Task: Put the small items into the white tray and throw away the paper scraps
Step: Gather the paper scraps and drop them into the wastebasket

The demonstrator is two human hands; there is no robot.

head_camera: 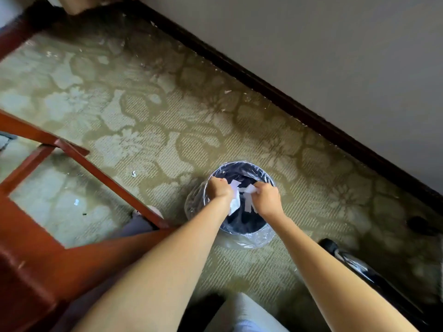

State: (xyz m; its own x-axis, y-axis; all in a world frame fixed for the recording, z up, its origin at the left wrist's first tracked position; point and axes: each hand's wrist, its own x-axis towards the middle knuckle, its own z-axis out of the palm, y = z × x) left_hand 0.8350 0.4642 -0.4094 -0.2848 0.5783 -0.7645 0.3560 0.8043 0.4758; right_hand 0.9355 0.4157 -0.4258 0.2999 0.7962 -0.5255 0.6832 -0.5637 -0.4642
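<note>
Starting over on the left, there's a red wooden frame [79,161], a chair or some such, standing on the patterned carpet [167,104], and a stray bit of paper [76,202] is lying on the floor seen through the gap in it, with another bit [133,173] just past the rail. Those look like leftovers that'll need a second trip, I'd guess. Moving along, the bin [242,164] sits on the carpet with a clear plastic liner [254,238] folded over its rim, and both arms reach straight down to it. The left hand [219,189] is right above the bin's near-left rim, grip curled tight round a bunch of white paper scraps [236,202] that hang below the fist. The right hand [267,200] is just beside it, grip likewise pinched on its own strips. Makes sense to hold them low over the opening: paper that light drifts, so letting go up close should keep it inside the liner. Neither hand has released them yet. Further right there's a black wheeled leg [354,264] near the bin, then the dark skirting board [287,99] running along the wall. The white tray and the small items aren't anywhere I can see from here, so can't say how that half stands.
</note>
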